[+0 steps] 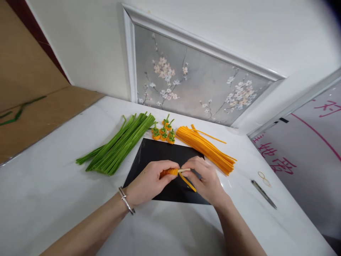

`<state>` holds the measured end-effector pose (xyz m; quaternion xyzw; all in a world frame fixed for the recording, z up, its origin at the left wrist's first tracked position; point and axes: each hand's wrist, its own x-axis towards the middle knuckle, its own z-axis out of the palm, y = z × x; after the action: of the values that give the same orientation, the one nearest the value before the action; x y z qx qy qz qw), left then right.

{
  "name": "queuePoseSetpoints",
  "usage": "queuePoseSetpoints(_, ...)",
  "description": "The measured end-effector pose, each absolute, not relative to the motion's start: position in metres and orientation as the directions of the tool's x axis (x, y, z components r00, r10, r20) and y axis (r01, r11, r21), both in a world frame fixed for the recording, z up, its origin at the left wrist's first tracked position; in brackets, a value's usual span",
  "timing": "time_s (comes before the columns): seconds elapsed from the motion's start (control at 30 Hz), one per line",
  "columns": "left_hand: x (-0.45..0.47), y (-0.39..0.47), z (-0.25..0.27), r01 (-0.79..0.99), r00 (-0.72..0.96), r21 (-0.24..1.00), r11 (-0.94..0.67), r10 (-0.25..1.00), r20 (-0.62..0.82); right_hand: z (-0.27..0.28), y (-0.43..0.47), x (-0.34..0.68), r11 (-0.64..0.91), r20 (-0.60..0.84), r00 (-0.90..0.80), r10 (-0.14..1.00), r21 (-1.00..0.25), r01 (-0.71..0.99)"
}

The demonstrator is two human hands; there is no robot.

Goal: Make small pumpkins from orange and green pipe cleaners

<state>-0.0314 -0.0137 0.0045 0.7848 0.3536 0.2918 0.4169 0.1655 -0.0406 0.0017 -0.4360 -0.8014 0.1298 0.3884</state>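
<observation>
An orange pipe cleaner [170, 172] is coiled around a pale thin stick [184, 170]. My left hand [151, 181] is closed on the coil, thumb and fingers wrapped about it. At the stick's bare right end, the fingers of my right hand [204, 177] are pinched together. From the coil a loose orange tail [189, 184] hangs down to the right, between the hands. Both hands are over a black mat [162, 151]. Just beyond the mat stand several small orange bundles with green tops [163, 131], like tiny pumpkins.
Green pipe cleaners [122, 145] lie in a pile at left, orange ones [206, 147] at right. A slim metal tool [263, 193] and thin yellowish loops [263, 179] rest farther right. Behind are a framed flower panel [197, 81], a whiteboard [301, 153] and brown cardboard [39, 117].
</observation>
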Motion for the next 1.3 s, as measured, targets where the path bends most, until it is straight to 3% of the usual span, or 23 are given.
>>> queuePoseSetpoints(0.1,-0.032,-0.014,0.005,0.308,0.567,0.867,-0.392,0.807,0.163,-0.004,-0.039,0.167,0.456,0.366,-0.273,0.890,-0.682,0.572)
queuePoseSetpoints(0.2,-0.034,-0.014,0.004,0.313,0.527,0.866,-0.390,0.830,0.183,-0.009,-0.039,0.165,0.335,0.135,-0.363,0.922,-0.750,0.570)
queuePoseSetpoints(0.27,-0.034,-0.013,0.003,0.330,0.493,0.856,-0.397,0.846,0.203,-0.010,-0.039,0.162,0.342,0.084,-0.410,0.908,-0.712,0.613)
queuePoseSetpoints(0.47,-0.035,-0.011,0.002,0.375,0.491,0.816,-0.440,0.841,0.228,-0.007,-0.043,0.159,0.387,0.109,-0.389,0.915,-0.516,0.764)
queuePoseSetpoints(0.63,-0.038,-0.010,-0.001,0.492,0.484,0.685,-0.537,0.823,0.297,0.001,-0.054,0.159,0.404,0.048,-0.422,0.905,-0.401,0.822)
queuePoseSetpoints(0.83,-0.036,-0.010,-0.011,0.587,0.522,0.464,-0.664,0.748,0.410,0.012,-0.064,0.155,0.506,0.114,-0.495,0.861,-0.292,0.812)
queuePoseSetpoints(1.03,-0.033,-0.011,-0.015,0.585,0.595,0.292,-0.756,0.645,0.479,0.014,-0.061,0.155,0.541,0.313,-0.466,0.828,-0.222,0.811)
queuePoseSetpoints(1.2,-0.031,-0.014,-0.012,0.529,0.663,0.263,-0.807,0.586,0.466,0.015,-0.052,0.160,0.495,0.458,-0.310,0.833,-0.367,0.787)
queuePoseSetpoints(1.3,-0.030,-0.015,-0.009,0.514,0.666,0.273,-0.813,0.579,0.470,0.014,-0.045,0.165,0.466,0.470,-0.224,0.854,-0.500,0.729)
